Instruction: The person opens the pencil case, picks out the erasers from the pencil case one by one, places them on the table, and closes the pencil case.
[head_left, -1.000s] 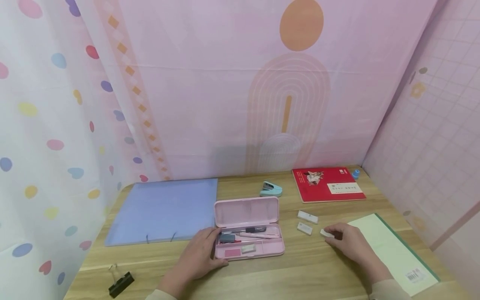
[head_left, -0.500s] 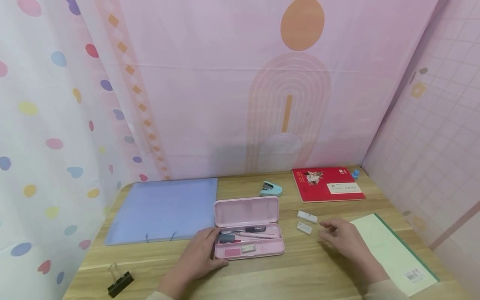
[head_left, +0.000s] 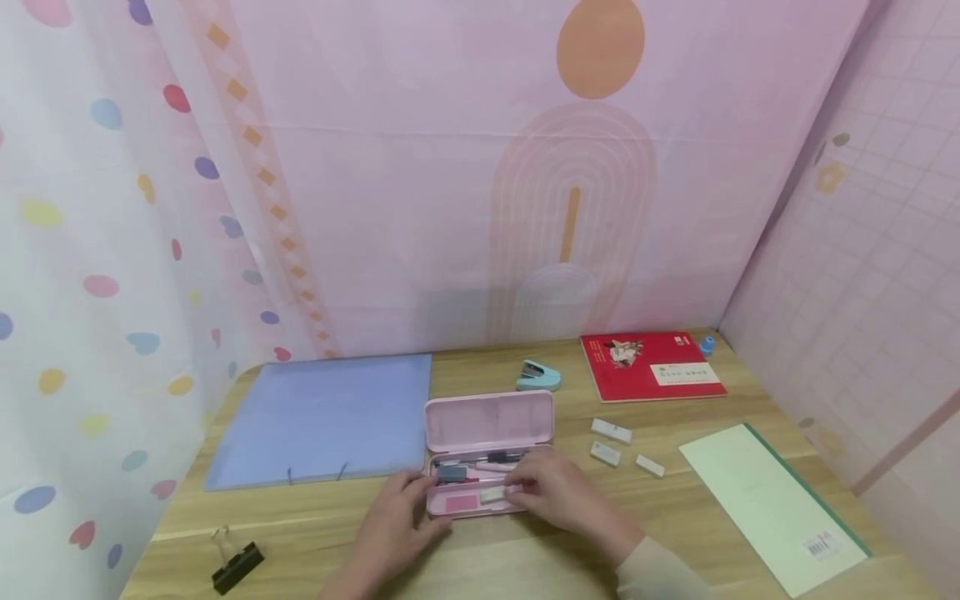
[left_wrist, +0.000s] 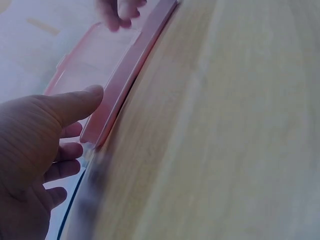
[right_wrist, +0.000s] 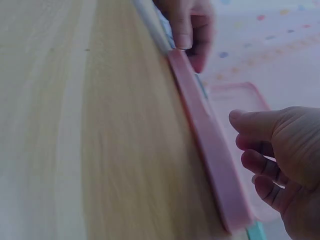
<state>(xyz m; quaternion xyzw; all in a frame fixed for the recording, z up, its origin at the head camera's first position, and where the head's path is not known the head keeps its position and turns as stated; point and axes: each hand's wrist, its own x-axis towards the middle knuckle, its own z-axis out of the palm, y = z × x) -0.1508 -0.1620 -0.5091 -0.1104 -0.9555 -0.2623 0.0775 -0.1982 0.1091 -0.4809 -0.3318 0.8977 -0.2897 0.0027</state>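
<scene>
Pencil case: pink, lid standing open, on the wooden desk near its front edge, about centre; pens lie in the back channel, a pink slab and a small white eraser in the front part.
Right hand: over the tray's right half, fingers loosely bent and reaching in beside the small white eraser; whether the tips touch it I cannot tell. In the right wrist view the hand hangs just above the case's pink rim, holding nothing that shows.
Left hand: at 9 o'clock of the case, thumb laid against its left front corner, fingers relaxed; the left wrist view shows the thumb touching the pink edge.
Loose erasers: 3 white blocks on the desk at 3 o'clock of the case, well apart from both hands.
Blue folder: flat at 10 o'clock, just beside the lid.
Stapler: teal, at 12 o'clock.
Red book: at 1 o'clock, a small blue cap by its corner.
Green notebook: at 3 o'clock, far right.
Binder clip: black, at 8 o'clock.
</scene>
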